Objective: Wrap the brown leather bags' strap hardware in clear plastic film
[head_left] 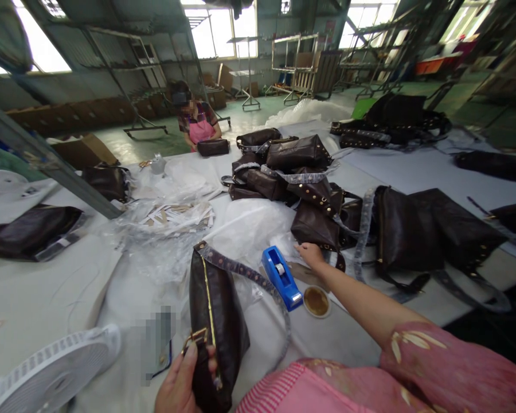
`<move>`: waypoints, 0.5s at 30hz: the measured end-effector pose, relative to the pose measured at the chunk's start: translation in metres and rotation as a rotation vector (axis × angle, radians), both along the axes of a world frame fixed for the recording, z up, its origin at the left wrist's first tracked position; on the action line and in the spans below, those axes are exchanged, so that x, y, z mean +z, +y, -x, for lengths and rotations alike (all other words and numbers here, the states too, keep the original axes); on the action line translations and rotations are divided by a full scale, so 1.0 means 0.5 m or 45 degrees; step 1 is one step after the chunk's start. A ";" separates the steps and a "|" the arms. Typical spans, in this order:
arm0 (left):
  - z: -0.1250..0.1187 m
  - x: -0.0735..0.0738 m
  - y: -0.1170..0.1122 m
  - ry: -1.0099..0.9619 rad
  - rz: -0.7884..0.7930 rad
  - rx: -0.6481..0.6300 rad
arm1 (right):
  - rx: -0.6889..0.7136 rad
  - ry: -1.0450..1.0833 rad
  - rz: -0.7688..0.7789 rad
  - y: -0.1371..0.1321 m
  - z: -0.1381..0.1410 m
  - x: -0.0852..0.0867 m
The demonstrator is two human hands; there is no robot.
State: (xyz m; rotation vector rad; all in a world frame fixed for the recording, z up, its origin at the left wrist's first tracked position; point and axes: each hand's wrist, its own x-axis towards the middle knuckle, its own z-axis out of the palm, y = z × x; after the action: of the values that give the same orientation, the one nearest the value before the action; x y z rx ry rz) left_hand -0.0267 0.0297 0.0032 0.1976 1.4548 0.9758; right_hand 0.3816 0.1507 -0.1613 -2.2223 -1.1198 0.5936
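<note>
While left hand (181, 374) grips leathery bag (224, 304) | right hand (311, 256) beside crumpled plastic (258, 225)

I have my left hand (180, 378) low in the view, the thumb laid on top and the fingers (212, 363) curled from the other side, in a grip. My right arm (365, 301) reaches forward, nearly straight; the fingers of my right hand (312, 256) I cannot see completely.
</note>
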 end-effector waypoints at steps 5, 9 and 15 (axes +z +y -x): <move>0.004 -0.002 -0.013 0.004 -0.020 -0.007 | -0.089 0.157 -0.037 -0.007 0.005 0.006; 0.004 -0.007 -0.020 0.043 -0.052 0.021 | -0.102 0.193 -0.117 -0.007 0.005 0.040; 0.004 0.002 -0.031 0.012 -0.094 -0.005 | 0.073 0.171 -0.361 0.018 0.082 0.175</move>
State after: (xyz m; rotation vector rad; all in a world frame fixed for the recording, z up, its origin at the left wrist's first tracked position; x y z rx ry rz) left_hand -0.0287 0.0143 0.0042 0.2592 1.4278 1.0278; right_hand 0.3406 0.1596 -0.0739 -1.8870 -1.1264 0.5607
